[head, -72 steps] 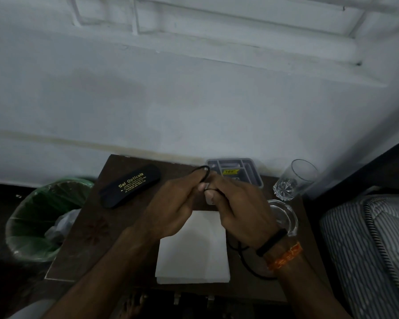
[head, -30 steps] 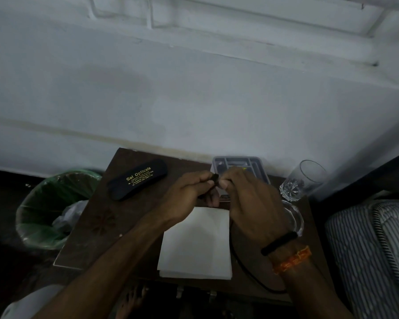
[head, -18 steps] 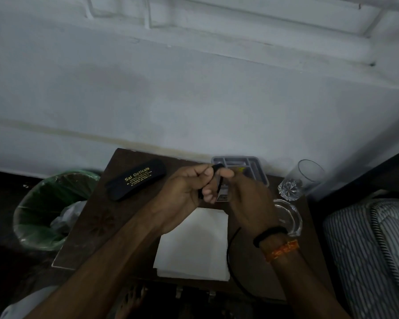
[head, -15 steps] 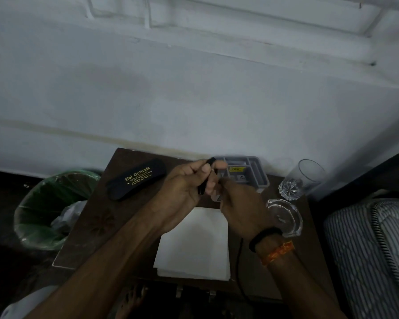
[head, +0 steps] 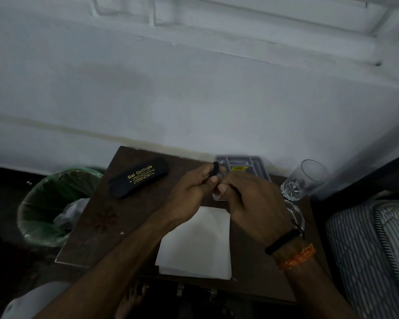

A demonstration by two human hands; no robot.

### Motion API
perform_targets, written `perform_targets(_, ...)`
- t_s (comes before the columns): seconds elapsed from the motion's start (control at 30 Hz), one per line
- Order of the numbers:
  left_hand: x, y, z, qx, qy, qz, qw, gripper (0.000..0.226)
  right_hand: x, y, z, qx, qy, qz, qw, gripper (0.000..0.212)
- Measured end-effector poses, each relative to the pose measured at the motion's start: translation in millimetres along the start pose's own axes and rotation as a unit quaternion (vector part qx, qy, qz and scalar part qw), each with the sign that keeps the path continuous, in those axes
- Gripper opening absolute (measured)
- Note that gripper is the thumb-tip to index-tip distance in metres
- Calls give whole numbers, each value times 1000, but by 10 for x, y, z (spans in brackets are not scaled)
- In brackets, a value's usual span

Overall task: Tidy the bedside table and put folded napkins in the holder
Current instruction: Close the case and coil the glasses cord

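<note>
Over the dark wooden bedside table (head: pixel 95 226), my left hand (head: pixel 189 192) is closed on a coiled black cable (head: pixel 215 169); one loop shows above its fingers. My right hand (head: pixel 251 203) meets it fingertip to fingertip, fingers curled and pinching the same cable. Most of the cable is hidden inside the hands. A stack of white napkins (head: pixel 200 245) lies flat on the table under my forearms. A grey compartment tray (head: pixel 259 168) stands at the back, partly hidden behind my hands.
A black glasses case (head: pixel 138 177) lies at the back left of the table. A clear glass tumbler (head: pixel 306 180) and a glass dish (head: pixel 296 215) sit at the right edge. A green-lined bin (head: pixel 53 203) stands left of the table, and a striped mattress (head: pixel 373 249) lies to the right.
The loose cable that trailed across the table below my right wrist has been drawn up into my hands. My right hand has moved back against the left.
</note>
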State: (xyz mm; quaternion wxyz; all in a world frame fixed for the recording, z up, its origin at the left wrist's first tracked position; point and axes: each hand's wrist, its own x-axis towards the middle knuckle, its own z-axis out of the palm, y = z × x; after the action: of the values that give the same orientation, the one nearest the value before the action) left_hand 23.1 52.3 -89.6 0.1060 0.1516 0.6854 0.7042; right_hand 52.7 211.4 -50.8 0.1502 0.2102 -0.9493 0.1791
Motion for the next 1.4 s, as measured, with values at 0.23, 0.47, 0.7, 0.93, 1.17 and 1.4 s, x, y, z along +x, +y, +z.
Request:
perform_targets(0.23, -33, 109, 3, -1, -98, -24, 995, 33, 0, 217, -29, 10, 94, 16, 995, 25)
perform_targets(0.47, -42, 168, -20, -233, -76, -47, 968, 34, 7, 311, 90, 50, 24, 97, 994, 29)
perform_targets(0.7, 11, 133, -29, -293, -29, -32, 955, 36, -34, 142, 254, 37, -142, 99, 984, 15)
perform_targets(0.93, 31, 60, -29, -131, 55, -34, 989, 37, -11, -20, 127, 10, -14, 10, 1000, 26)
perform_targets(1.17, -21, 130, 21, -37, -48, -25, 998, 25, 2, 63, 15, -7, 126, -38, 991, 31)
perform_targets(1.4, -63, 164, -27, 6, -158, -43, 987, 39, 13, 262, -15, -9, 160, -45, 986, 28)
